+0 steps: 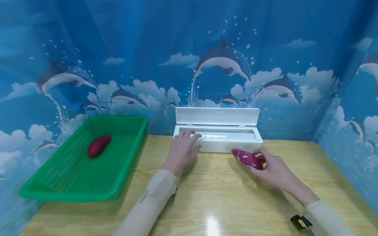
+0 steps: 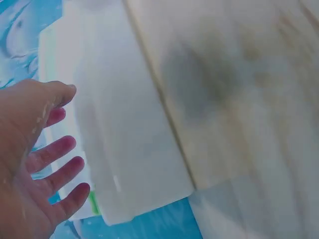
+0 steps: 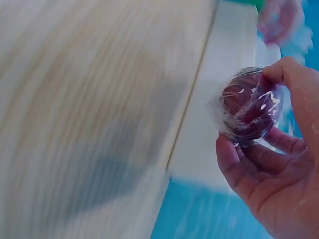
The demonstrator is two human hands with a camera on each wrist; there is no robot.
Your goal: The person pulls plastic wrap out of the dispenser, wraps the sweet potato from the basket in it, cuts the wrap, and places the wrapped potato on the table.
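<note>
My right hand (image 1: 273, 167) grips a purple sweet potato (image 1: 247, 158) wrapped in clear cling film, thumb on one side and fingers on the other. In the right wrist view, the film on the sweet potato (image 3: 250, 103) is crinkled and shiny. A long white cling film box (image 1: 217, 145) stands at the back of the table with its lid (image 1: 217, 116) raised, a film roll (image 1: 227, 135) lying inside. Fingers spread, my left hand (image 1: 183, 149) hovers over the box's left end. The left wrist view shows its palm and fingers holding nothing.
A green plastic basket (image 1: 127, 177) stands at the left, with another purple sweet potato (image 1: 98, 146) inside. Behind the wooden table (image 1: 218, 193) hangs a blue curtain (image 1: 165, 42) printed with dolphins, which continues along the right side.
</note>
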